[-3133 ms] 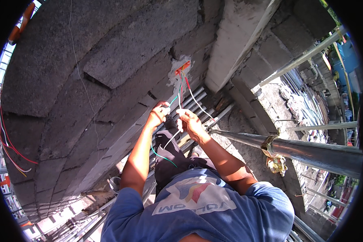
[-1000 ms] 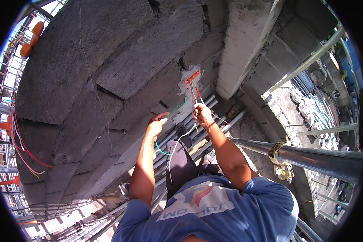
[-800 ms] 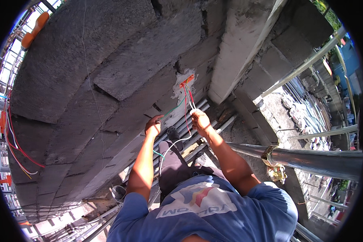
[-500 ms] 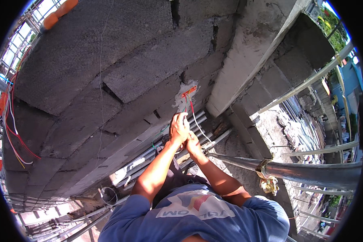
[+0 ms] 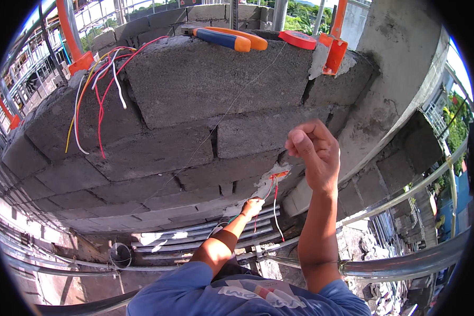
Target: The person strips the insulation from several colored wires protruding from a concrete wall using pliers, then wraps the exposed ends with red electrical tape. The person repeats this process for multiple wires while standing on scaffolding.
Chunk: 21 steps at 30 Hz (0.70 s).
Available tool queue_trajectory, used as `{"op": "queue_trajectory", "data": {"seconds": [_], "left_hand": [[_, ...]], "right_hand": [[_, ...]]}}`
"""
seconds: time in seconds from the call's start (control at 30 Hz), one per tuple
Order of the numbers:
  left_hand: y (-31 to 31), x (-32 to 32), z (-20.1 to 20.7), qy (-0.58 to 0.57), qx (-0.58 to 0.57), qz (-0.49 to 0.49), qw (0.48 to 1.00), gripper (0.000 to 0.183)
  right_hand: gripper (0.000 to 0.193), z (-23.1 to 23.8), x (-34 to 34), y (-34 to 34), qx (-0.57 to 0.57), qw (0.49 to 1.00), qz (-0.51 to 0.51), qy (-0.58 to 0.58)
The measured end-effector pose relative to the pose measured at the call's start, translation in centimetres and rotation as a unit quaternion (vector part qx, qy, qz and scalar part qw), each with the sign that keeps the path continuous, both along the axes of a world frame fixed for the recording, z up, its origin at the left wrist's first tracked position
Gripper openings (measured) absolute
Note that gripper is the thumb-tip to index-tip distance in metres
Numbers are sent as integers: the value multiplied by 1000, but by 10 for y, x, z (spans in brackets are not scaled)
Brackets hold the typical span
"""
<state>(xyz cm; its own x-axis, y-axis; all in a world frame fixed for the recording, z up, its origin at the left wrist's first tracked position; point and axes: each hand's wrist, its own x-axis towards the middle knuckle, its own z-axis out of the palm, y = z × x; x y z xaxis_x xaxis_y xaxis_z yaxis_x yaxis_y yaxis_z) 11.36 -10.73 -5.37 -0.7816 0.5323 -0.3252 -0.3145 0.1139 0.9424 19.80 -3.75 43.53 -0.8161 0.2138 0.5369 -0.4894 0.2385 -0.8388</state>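
Low on the block wall, my left hand (image 5: 253, 205) is closed around thin electrical wires (image 5: 270, 187) that come out of an orange box (image 5: 280, 174) set in the mortar. A loose red and white wire (image 5: 276, 210) hangs beside that hand. My right hand (image 5: 318, 152) is raised in front of the wall, apart from the wires. Its fingers curl in toward the thumb, and whatever they may hold is hidden. Atop the wall lie pliers (image 5: 224, 38) with blue and orange handles and a roll of red tape (image 5: 298, 39).
More red, white and yellow wires (image 5: 102, 95) hang over the wall's upper left. An orange fitting (image 5: 334, 52) stands by the tape. A concrete column (image 5: 405, 58) rises at the right. A metal scaffold pipe (image 5: 411, 263) crosses near my right arm; several pipes (image 5: 163, 239) lie below.
My right hand has let go of the wires and risen up and right. My left hand stays on them. The view has tilted up, bringing the wall top, pliers and tape in.
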Motion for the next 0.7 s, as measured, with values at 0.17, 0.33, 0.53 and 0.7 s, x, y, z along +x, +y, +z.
{"op": "queue_trajectory", "data": {"seconds": [0.17, 0.33, 0.53, 0.7], "left_hand": [[-10, 2, -7, 392, -172, -31, 903, 17], [-17, 5, 4, 341, -166, -1, 925, 32], [-20, -1, 6, 266, -187, 1, 946, 33], [-23, -4, -4, 140, -201, -4, 970, 33]], "right_hand": [[32, 129, -68, -53, 440, 808, -270, 283], [58, 183, -107, -86, 690, 712, -121, 52], [37, 115, -81, -50, 461, 849, -256, 50], [25, -70, -8, 0, -18, 995, -17, -92]]}}
